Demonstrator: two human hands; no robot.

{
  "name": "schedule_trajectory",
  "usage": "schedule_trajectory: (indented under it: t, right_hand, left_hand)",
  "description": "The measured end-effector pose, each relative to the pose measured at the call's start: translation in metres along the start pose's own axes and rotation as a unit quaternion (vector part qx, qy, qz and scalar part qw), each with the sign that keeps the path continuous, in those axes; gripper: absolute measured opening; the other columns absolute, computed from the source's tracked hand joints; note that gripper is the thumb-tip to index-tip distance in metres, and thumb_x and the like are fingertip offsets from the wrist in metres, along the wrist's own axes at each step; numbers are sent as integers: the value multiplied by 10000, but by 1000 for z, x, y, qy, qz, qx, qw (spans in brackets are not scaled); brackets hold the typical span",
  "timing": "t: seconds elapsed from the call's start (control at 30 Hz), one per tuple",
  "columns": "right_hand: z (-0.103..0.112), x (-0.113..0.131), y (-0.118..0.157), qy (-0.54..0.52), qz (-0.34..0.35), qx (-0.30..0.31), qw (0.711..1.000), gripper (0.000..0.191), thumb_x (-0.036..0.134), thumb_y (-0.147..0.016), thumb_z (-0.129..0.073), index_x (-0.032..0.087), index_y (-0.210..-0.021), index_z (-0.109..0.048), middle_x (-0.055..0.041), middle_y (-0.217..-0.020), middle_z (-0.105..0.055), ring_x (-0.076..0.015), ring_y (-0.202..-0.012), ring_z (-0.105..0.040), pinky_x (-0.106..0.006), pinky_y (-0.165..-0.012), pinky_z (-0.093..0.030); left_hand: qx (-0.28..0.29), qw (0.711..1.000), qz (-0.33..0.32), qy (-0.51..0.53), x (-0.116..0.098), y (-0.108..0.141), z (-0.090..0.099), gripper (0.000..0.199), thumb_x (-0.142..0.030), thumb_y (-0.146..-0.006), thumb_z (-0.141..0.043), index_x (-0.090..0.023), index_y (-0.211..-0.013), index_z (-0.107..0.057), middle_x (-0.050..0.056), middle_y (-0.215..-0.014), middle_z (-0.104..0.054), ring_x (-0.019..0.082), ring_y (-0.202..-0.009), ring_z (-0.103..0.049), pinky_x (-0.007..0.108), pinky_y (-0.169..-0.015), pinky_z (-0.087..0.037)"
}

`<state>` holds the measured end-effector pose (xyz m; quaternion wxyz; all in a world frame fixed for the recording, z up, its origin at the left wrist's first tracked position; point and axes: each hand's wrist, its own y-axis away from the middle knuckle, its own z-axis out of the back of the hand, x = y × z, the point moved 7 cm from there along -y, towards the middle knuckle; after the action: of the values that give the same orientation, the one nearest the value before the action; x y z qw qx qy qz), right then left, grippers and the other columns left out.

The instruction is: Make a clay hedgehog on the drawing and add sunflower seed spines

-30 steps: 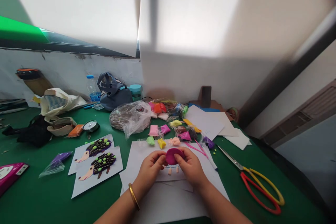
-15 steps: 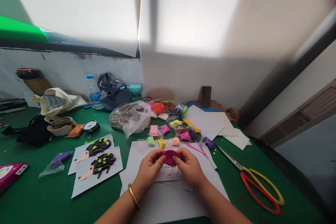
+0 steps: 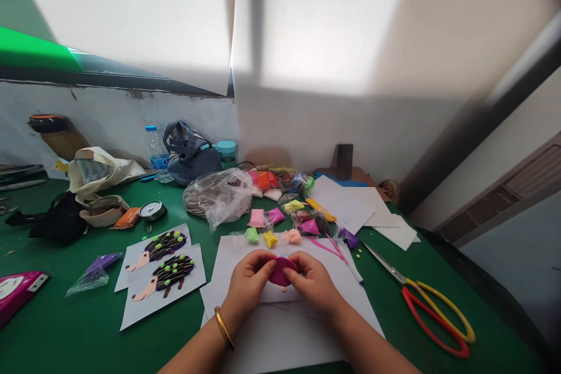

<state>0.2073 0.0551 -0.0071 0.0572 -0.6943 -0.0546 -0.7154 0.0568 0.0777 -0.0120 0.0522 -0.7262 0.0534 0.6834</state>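
A flattened piece of magenta modelling clay (image 3: 281, 273) is pinched between my two hands, above white paper (image 3: 236, 272). My left hand (image 3: 250, 277) grips its left edge with thumb and fingers. On the right edge, my right hand (image 3: 312, 281) presses its thumb against the face of the clay. Beneath, part of a picture with a small peach-coloured piece shows; most of it is hidden by my hands and the clay. Small lumps of green clay (image 3: 251, 235), yellow clay (image 3: 270, 239) and peach clay (image 3: 292, 236) lie just beyond my fingers.
Large scissors (image 3: 423, 298) with red and yellow handles lie at the right. Two hedgehog pictures (image 3: 164, 280) on white cards are at the left, near a purple clay packet (image 3: 99, 269). Further back are a plastic bag (image 3: 223, 196), several clay packets and a blue bag (image 3: 193, 158).
The magenta clay has tilted and shifted slightly left and down, covering more of the picture below. My right thumb has moved a little further left across it.
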Motion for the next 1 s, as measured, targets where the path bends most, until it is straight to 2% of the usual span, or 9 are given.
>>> schedule_trajectory:
  t: [0.07,0.17,0.23,0.3,0.4,0.53,0.7,0.87,1.0]
  right_hand:
    - [-1,0,0,-6,3,7,1000,238,412,-841,-642,177,-864,-611,-4,-746,-650,-187,-631,-676,-281,-600,-485]
    - [-1,1,0,-3,11,11,1000,261,431,-877,-587,173,-845,-611,-9,-726,-656,-174,-637,-652,-273,-605,-475]
    - [1,3,0,27,20,1,999,262,420,-881,-578,170,-814,-617,-8,-713,-648,-164,-650,-621,-263,-612,-457]
    - [2,4,1,63,30,-6,998,253,401,-877,-579,167,-796,-631,-8,-712,-638,-157,-672,-590,-256,-625,-443]
    - [2,4,1,83,38,-2,996,240,380,-877,-564,166,-804,-645,-9,-727,-634,-153,-690,-567,-254,-643,-437]
    - [1,5,1,110,40,1,993,224,350,-877,-543,169,-789,-643,-7,-722,-634,-151,-685,-563,-245,-631,-427]
    - [-1,5,0,167,51,9,985,186,300,-860,-543,170,-809,-666,-16,-754,-658,-164,-723,-589,-253,-662,-436]
    - [-2,8,0,174,64,12,983,189,270,-859,-520,171,-793,-667,-18,-748,-663,-164,-712,-591,-255,-659,-441]
    - [-6,10,2,191,65,26,979,179,265,-861,-542,185,-782,-681,-14,-752,-675,-165,-713,-602,-254,-659,-439]
  left_hand:
    - [-2,1000,-4,-17,0,0,1,280,-430,-743,-733,-170,-846,-715,57,-833,-722,207,-789,-662,299,-735,-536]
    - [7,1000,-18,-25,-3,1,-1,340,-425,-770,-699,-193,-1016,-726,61,-890,-735,214,-800,-676,316,-732,-553]
    - [17,998,-43,-47,-7,1,-2,345,-397,-778,-684,-216,-1069,-731,65,-950,-743,225,-858,-684,336,-784,-555]
    - [24,993,-73,-88,-13,2,-4,262,-362,-785,-673,-229,-991,-766,67,-963,-749,232,-906,-682,341,-835,-544]
    - [21,987,-100,-126,-16,2,-4,199,-344,-800,-651,-233,-895,-787,66,-910,-754,227,-883,-685,335,-824,-547]
    - [8,989,-79,-123,-11,2,-2,256,-340,-773,-675,-225,-982,-768,74,-976,-756,238,-906,-693,342,-820,-558]
    - [1,992,-64,-107,-9,2,-2,187,-347,-736,-697,-197,-822,-768,67,-834,-750,225,-800,-695,317,-747,-567]
    - [9,992,-55,-113,-11,2,-4,220,-361,-744,-695,-200,-880,-759,72,-891,-747,231,-832,-688,325,-768,-557]
    - [6,990,-56,-127,-11,4,-4,169,-350,-730,-715,-198,-802,-740,57,-832,-725,222,-793,-667,324,-750,-542]
